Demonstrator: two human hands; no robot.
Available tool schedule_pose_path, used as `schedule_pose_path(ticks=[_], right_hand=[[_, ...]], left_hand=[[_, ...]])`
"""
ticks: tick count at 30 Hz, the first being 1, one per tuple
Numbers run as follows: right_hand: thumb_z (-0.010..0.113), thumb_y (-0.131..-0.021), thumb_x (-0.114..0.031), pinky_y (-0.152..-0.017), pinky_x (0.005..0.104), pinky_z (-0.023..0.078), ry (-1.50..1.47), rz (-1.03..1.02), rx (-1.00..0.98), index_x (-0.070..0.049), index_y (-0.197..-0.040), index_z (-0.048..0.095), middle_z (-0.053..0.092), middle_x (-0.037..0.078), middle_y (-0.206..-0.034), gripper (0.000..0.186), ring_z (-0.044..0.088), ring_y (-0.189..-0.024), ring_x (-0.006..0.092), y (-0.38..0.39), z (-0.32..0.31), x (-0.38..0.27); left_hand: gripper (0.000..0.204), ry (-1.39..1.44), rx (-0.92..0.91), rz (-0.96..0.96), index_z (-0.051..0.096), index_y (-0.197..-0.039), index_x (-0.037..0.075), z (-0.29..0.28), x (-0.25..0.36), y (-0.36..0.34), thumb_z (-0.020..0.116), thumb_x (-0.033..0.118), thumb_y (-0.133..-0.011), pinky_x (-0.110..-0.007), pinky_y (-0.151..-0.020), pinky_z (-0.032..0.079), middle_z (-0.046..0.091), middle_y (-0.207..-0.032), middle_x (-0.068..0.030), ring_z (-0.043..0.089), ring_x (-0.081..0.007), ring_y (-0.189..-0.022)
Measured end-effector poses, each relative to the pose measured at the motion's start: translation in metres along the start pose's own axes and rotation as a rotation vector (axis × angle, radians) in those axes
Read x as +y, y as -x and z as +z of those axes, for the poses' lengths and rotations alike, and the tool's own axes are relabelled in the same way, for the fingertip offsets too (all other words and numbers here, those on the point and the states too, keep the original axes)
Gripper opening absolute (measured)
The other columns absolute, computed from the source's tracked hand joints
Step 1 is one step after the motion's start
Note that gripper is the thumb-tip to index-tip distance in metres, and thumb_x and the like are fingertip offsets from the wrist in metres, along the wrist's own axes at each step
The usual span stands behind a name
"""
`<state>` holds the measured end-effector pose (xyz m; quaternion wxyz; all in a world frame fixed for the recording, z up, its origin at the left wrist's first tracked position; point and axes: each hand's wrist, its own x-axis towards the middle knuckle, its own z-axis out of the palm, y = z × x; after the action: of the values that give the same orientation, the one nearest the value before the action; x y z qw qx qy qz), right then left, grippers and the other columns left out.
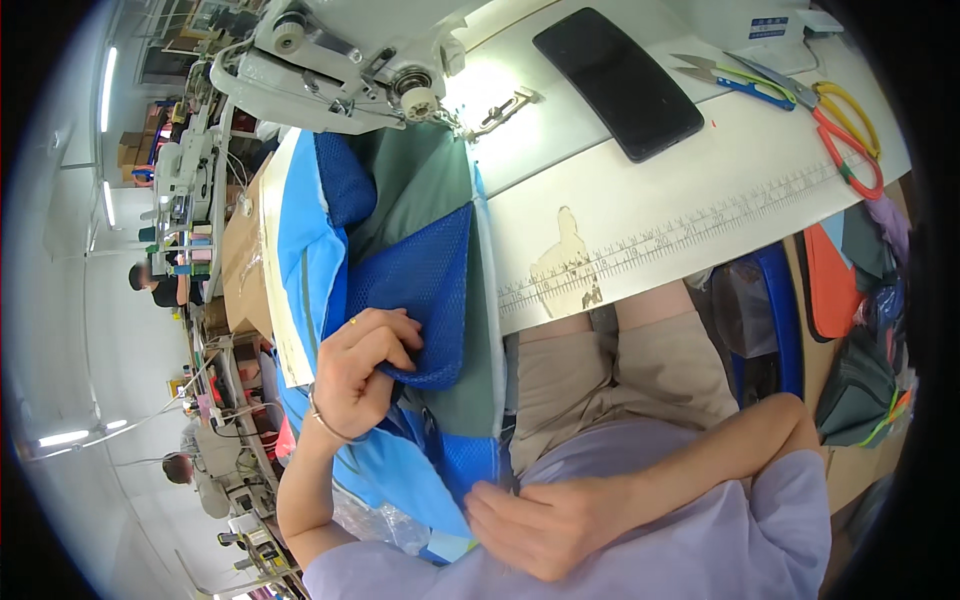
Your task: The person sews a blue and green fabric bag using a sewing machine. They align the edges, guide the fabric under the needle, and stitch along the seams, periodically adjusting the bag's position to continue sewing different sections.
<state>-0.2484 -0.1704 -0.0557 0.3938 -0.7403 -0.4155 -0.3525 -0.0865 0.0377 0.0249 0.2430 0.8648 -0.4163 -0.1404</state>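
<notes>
A partly sewn fabric piece with a grey-green panel (400, 180), a light blue panel (310, 250) and blue mesh (425, 285) hangs from the sewing machine (350, 70) over the table edge. Its far end lies at the needle area, with a pale binding strip down its right side. My left hand (360, 368) is closed on the mesh, fingers curled around its lower edge. Lower down, my right hand (545, 525) pinches the bottom corner of the fabric piece near my lap. The tips of its fingers are partly hidden.
On the white table (520, 230), with ruler markings along its front, lie a black phone (620, 85), blue thread snips (750, 92) and scissors (848, 145) with red and yellow handles. Fabric scraps (835, 280) sit at right. Other people and machines are at far left.
</notes>
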Motion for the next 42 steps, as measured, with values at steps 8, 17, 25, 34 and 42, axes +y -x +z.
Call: schedule_pose_path(ticks=[8,17,25,34,42], right_hand=[[0.064,-0.078,-0.018,-0.062,0.0241,0.044,-0.009,0.052,-0.085,-0.001,-0.09,0.073,0.072,0.011,-0.094,0.023,0.07,-0.093,0.0247,0.045,0.034,0.001],[0.064,-0.073,-0.023,-0.067,0.031,0.046,-0.003,-0.079,-0.08,0.005,-0.082,0.069,0.069,0.015,-0.086,0.03,0.066,-0.085,0.0285,-0.003,0.031,-0.004],[0.066,-0.077,-0.019,-0.091,0.0426,0.055,-0.143,0.053,0.028,0.005,-0.099,0.07,0.07,0.016,-0.105,0.033,0.067,-0.102,0.0296,0.028,0.024,0.044],[0.066,-0.074,-0.015,-0.094,0.0414,0.052,0.339,0.154,-0.076,0.004,-0.097,0.071,0.068,0.018,-0.112,0.031,0.062,-0.112,0.0319,0.01,0.037,0.11],[0.066,-0.07,-0.011,-0.086,0.0387,0.054,0.225,0.043,-0.017,0.005,-0.088,0.069,0.069,0.017,-0.096,0.024,0.066,-0.094,0.0284,0.024,0.034,0.111]], left_hand=[[0.019,-0.32,-0.121,0.047,0.065,-0.089,0.005,0.023,0.022,-0.023,0.072,0.01,-0.072,-0.041,-0.067,0.058,0.068,-0.084,-0.0114,0.069,-0.0316,-0.074],[0.028,-0.715,-0.08,-0.183,0.057,-0.08,0.006,0.041,0.027,-0.062,0.075,0.027,-0.085,-0.042,-0.053,0.05,0.065,-0.066,-0.0102,0.066,-0.0324,-0.059],[0.023,-0.377,0.028,-0.202,0.055,-0.077,0.004,0.047,0.003,-0.041,0.072,0.017,-0.085,-0.042,-0.051,0.048,0.062,-0.065,-0.0131,0.064,-0.0323,-0.056],[0.021,-0.337,0.068,-0.18,0.054,-0.072,0.004,0.019,0.016,-0.049,0.073,0.01,-0.08,-0.036,-0.05,0.046,0.06,-0.06,-0.0121,0.062,-0.0267,-0.051],[0.022,-0.223,0.069,-0.128,0.058,-0.074,0.005,0.052,-0.002,-0.047,0.073,0.017,-0.084,-0.038,-0.048,0.044,0.058,-0.06,-0.0096,0.059,-0.028,-0.05]])
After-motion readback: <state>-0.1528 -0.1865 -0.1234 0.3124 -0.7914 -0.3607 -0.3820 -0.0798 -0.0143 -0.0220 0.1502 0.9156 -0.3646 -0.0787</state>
